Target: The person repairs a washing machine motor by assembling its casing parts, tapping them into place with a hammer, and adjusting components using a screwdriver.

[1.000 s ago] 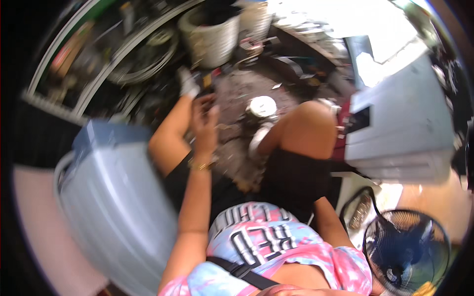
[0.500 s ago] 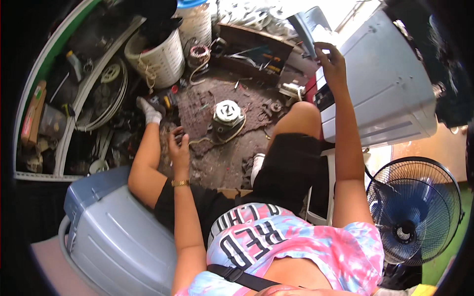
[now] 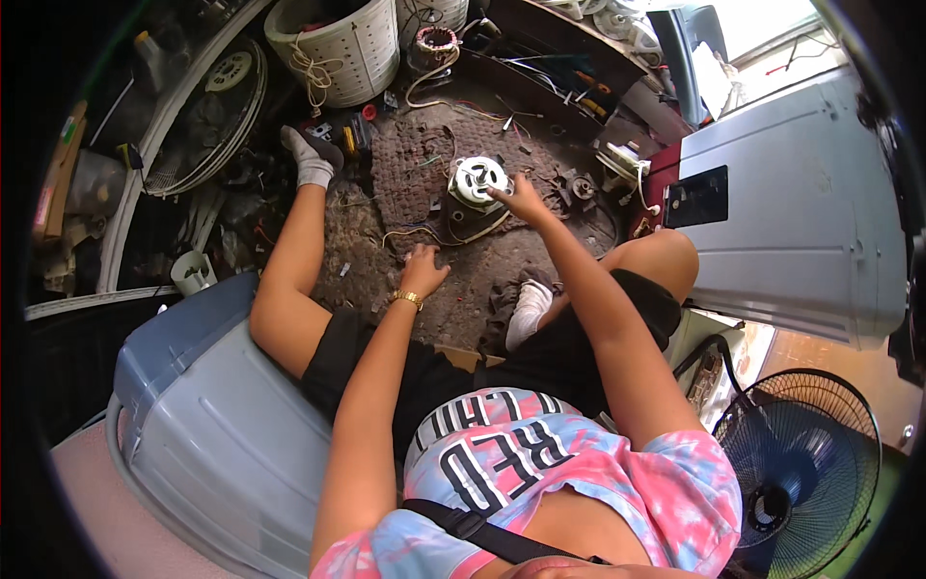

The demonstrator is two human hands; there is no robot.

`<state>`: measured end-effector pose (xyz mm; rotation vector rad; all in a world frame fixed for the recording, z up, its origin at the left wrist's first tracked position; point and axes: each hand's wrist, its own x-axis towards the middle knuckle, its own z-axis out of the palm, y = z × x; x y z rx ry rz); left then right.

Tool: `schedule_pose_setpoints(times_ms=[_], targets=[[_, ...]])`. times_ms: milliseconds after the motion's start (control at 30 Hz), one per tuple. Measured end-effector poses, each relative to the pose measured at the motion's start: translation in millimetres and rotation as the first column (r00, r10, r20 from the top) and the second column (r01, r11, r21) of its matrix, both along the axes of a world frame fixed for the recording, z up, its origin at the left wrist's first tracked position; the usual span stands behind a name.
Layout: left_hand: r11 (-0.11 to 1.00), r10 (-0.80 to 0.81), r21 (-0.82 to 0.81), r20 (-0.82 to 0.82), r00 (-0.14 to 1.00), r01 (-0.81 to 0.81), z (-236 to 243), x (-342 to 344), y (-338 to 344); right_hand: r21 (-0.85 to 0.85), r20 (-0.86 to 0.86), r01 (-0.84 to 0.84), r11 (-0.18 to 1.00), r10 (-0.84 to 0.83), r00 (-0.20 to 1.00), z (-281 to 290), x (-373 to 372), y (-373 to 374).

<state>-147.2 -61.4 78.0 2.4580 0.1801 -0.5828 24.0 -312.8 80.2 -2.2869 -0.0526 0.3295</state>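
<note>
An electric motor (image 3: pixel 465 217) with a round white slotted top and a dark lower body stands on the worn brown mat in front of me. My right hand (image 3: pixel 524 200) is at its right side, closed at the rim, with a fingertip reaching over the white face. Thin wires (image 3: pixel 410 233) run from the motor's left side over the floor. Just below those wires my left hand (image 3: pixel 422 272) hovers low or rests there, fingers apart and nothing visible in it; whether it touches the floor I cannot tell.
Grey-blue appliance bodies stand at my left (image 3: pixel 241 405) and right (image 3: pixel 791 212). A black fan (image 3: pixel 801 482) is at lower right. Behind the mat (image 3: pixel 405 164) are a white perforated tub (image 3: pixel 338 63), a copper-wound stator (image 3: pixel 436 43) and loose tools.
My right hand has come down from the grey panel at the upper right onto the motor. My left hand has lowered and moved right, beside the wires. The view has shifted.
</note>
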Motion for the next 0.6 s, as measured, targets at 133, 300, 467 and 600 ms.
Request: schedule_pose_setpoints(times_ms=[133, 300, 467, 600], targets=[[0.992, -0.031, 0.127, 0.089, 0.996, 0.02, -27, 26, 15, -0.062, -0.03, 0.101, 0.993, -0.103, 0.994, -20, -2, 43], [0.994, -0.014, 0.11, 0.259, 0.966, -0.015, -66, 70, 32, -0.157, -0.071, 0.168, 0.973, -0.181, 0.981, -23, 20, 80], [0.977, -0.103, 0.207, 0.272, 0.957, 0.047, -84, 126, 25, -0.269, -0.136, 0.206, 0.941, -0.249, 0.959, -43, 53, 80], [0.956, -0.228, 0.241, 0.252, 0.94, 0.168, -105, 151, 31, -0.282, -0.095, 0.145, 0.948, -0.178, 0.979, -60, 69, 78]])
